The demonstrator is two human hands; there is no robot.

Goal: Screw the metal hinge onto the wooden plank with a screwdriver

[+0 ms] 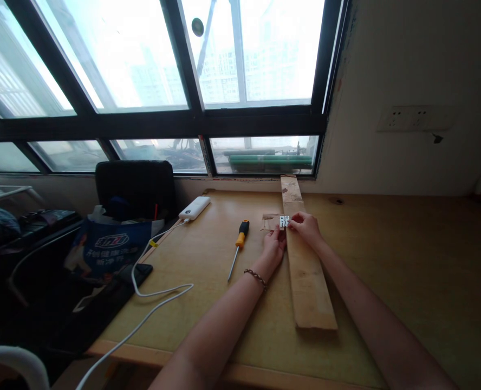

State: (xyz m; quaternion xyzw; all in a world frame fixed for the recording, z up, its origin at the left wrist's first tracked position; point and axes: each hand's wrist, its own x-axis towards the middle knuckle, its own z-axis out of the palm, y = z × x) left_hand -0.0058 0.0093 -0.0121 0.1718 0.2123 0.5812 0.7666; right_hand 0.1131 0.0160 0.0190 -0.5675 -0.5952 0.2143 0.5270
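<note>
A long wooden board (pixel 310 281) lies lengthwise on the table, with a short wooden block (pixel 270 221) against its left side. Across the joint between them sits a small silver metal hinge (pixel 284 221) with dark screw holes. My left hand (pixel 273 246), a braided bracelet at its wrist, is closed at the near edge of the block, its fingertips just below the hinge. From the right, my right hand (pixel 305 226) reaches over the board and pinches the hinge's right edge. To the left lies a screwdriver (pixel 241 238) with a black and yellow handle.
A white power bank (pixel 195 208) with a white cable (pixel 159 293) rests by the table's left edge. Beyond that edge stand a black chair (pixel 135 181) and a blue bag (pixel 112 244). The window (pixel 260 122) and wall border the wooden table (pixel 387 260) at the back.
</note>
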